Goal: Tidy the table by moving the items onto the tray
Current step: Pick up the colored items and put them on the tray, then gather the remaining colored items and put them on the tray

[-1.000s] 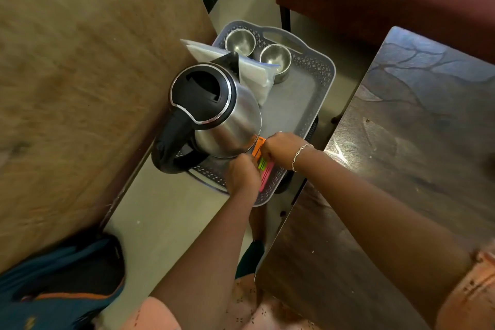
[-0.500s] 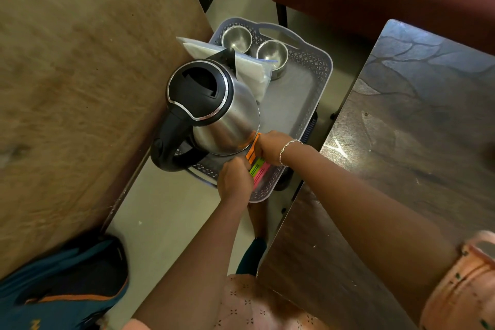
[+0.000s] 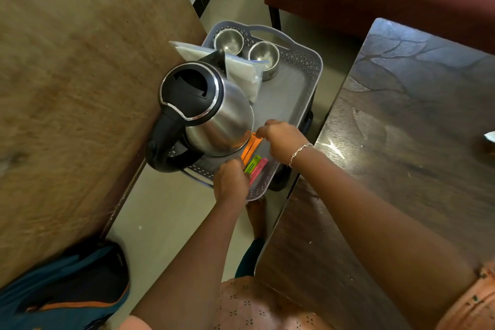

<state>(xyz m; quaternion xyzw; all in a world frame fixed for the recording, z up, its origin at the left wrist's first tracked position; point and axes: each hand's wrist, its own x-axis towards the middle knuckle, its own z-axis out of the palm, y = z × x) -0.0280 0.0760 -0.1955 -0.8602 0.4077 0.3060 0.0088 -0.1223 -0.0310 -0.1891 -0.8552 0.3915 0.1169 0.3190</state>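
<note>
Beside the kettle (image 3: 214, 115), on the tray (image 3: 302, 83), lie an orange clip (image 3: 250, 149), a green clip (image 3: 253, 163) and a pink clip (image 3: 259, 169). The right hand (image 3: 284, 139), knuckles up, pinches the orange clip's far end against the kettle's base. The left hand (image 3: 231, 182), back up, covers the clips' near ends. I cannot tell whether it grips them.

Grey perforated plastic tray (image 3: 312, 80): bare floor along its right wall; steel electric kettle with black lid (image 3: 211, 115) blocks the left, two small steel bowls (image 3: 263, 56) the far end.
</note>
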